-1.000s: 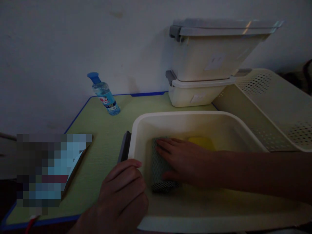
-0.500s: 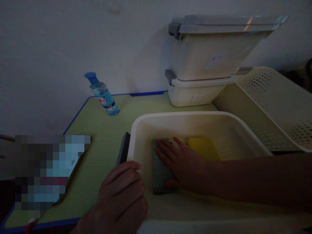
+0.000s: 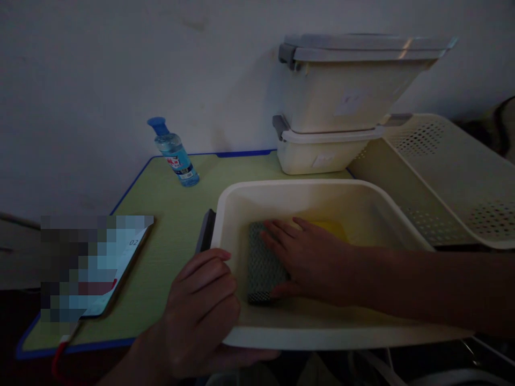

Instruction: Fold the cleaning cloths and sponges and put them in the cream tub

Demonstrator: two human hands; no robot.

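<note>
My left hand (image 3: 205,311) is closed around the near left rim of a white plastic tub (image 3: 298,185), its thumb low beneath the edge. Inside the tub, my right hand (image 3: 306,257) lies flat with fingers spread on a folded grey-green textured cloth (image 3: 261,268), which has a dark checked edge. The cloth rests against the tub's floor, towards its left side. Behind my right hand sits a yellow thing (image 3: 332,229), partly covered, whose kind I cannot make out.
A blue bottle (image 3: 177,155) stands at the back left of the green table (image 3: 173,214). Lidded white boxes (image 3: 333,91) are stacked against the wall. A perforated white basket (image 3: 450,161) stands at the right. A partly blurred phone-like device (image 3: 116,268) with a red cable lies at the left.
The view has shifted slightly, and the tub's near rim shows more fully. More of the yellow thing is covered by my right hand. Both hands keep their places on the rim and cloth.
</note>
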